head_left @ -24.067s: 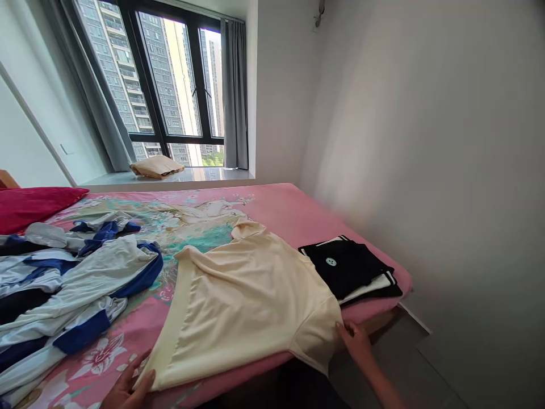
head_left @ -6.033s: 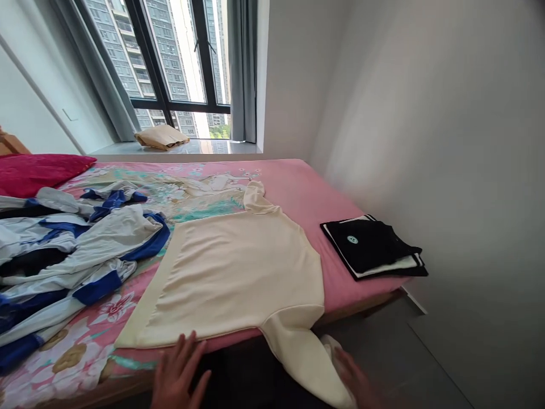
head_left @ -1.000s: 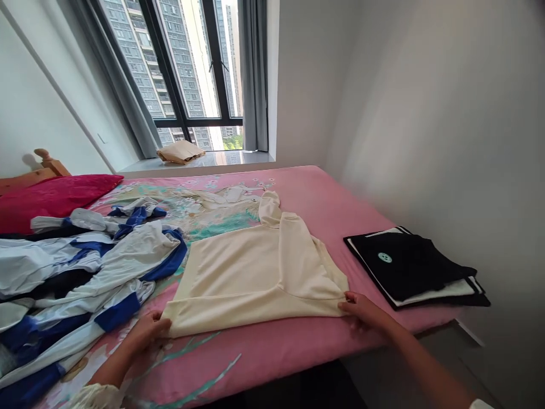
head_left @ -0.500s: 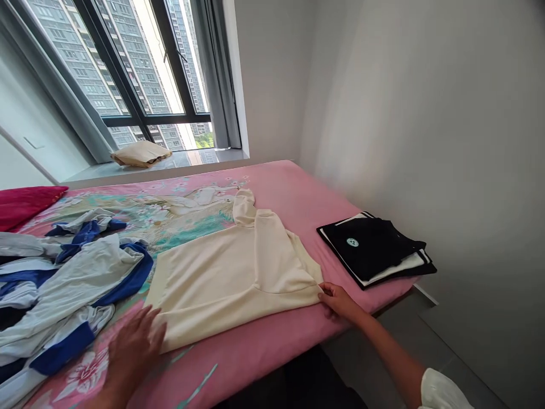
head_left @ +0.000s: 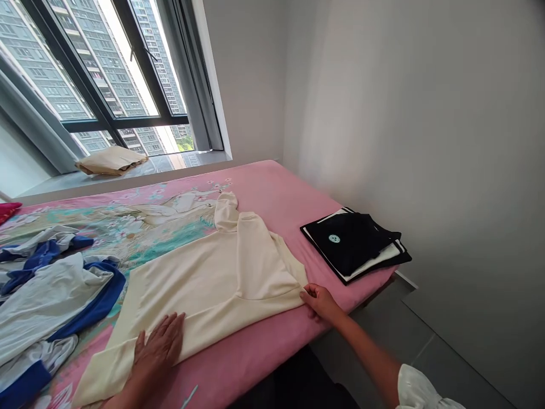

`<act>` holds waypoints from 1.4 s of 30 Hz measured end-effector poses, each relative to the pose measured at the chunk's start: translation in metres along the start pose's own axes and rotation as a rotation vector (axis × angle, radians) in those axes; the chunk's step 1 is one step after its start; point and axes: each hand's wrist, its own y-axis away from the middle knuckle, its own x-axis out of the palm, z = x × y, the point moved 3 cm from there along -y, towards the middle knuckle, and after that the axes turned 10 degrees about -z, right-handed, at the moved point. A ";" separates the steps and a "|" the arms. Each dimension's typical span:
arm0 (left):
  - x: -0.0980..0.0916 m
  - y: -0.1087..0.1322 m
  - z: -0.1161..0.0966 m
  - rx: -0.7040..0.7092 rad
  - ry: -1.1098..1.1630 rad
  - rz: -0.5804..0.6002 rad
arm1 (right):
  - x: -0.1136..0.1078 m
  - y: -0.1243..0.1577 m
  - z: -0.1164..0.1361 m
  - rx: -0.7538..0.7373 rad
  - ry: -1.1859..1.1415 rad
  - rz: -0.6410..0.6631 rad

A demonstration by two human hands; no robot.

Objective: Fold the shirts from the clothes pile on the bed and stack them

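Two bare hands work on one cream, soft knit sweatshirt [head_left: 213, 272] spread flat near the front edge of the pink floral-printed bed [head_left: 276, 193]. The left hand [head_left: 159, 349] lies palm down with fingers spread and released, pressing the garment's lower portion near the hem at the bed's front edge. The right hand [head_left: 318, 301] pinches the folded shoulder edge of the sweatshirt between clenched fingers, close to the front right corner. One sleeve is already laid across the body panel; the hood points toward the far edge.

Judgement: the fold is at its side-in stage, smoothing in progress. The next move calls for a firm grip on both ends and an even lift so the layers do not slip.

A folded black and white garment stack [head_left: 355, 244] sits at the right edge. Crumpled blue and white clothes [head_left: 46, 295] lie at the left edge, well apart from it.
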 end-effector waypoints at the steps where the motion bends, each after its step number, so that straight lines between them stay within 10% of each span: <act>1: 0.001 -0.001 -0.002 0.006 0.004 -0.014 | 0.000 -0.001 -0.001 0.006 0.018 -0.022; 17: -0.003 -0.021 -0.101 0.116 0.172 -0.016 | 0.004 0.006 0.015 -0.228 0.340 -0.183; 42: -0.057 -0.004 0.078 -0.168 0.045 0.108 | 0.000 0.005 -0.006 0.038 -0.033 0.094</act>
